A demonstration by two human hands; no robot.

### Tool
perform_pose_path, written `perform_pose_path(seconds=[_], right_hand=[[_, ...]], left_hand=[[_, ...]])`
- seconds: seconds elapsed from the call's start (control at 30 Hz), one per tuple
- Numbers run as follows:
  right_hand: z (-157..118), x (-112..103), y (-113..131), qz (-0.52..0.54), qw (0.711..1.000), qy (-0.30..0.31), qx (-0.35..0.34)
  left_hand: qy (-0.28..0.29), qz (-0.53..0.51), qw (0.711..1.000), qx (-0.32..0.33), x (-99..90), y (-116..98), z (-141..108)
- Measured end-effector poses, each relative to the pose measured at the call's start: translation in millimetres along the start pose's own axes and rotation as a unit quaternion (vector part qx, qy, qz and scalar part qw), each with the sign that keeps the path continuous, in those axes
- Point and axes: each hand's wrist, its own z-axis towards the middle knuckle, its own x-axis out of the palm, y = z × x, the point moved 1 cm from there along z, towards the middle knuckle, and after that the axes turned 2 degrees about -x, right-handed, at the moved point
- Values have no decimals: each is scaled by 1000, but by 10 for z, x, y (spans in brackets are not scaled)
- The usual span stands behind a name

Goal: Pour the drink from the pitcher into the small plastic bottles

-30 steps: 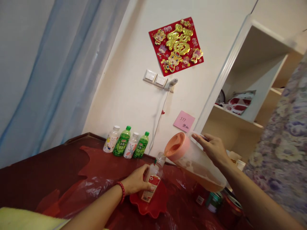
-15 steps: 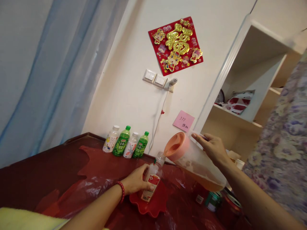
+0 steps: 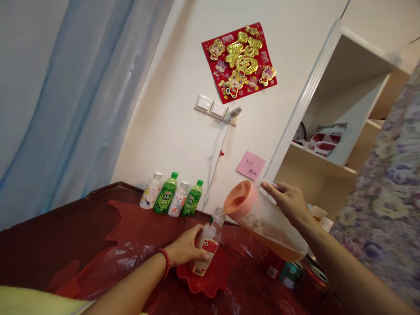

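My left hand is closed around a clear bottle with a red and white label. The bottle leans a little, its base in a red wavy-rimmed dish. In my right hand is a translucent pitcher with an orange-pink lid, gripped at its handle. The pitcher is tipped far over to the left, and amber liquid lies along its lower side. Its lid edge meets or nearly meets the bottle's open mouth; whether liquid flows between them I cannot make out.
Two green bottles and two white-capped bottles stand in a row along the wall. Several cans, one of them green, are below the pitcher. Crumpled red plastic sheeting covers part of the dark table.
Very little differs. Both hands, the bottle and the tipped pitcher keep the same poses, while the whole view has shifted by a few pixels.
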Motion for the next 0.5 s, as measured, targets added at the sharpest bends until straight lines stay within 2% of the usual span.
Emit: perform_pose_path(seconds=[0.5], right_hand=[[-1, -8, 22, -4, 1000, 1, 2]], left_hand=[[4, -6, 1000, -11, 5, -19, -9]])
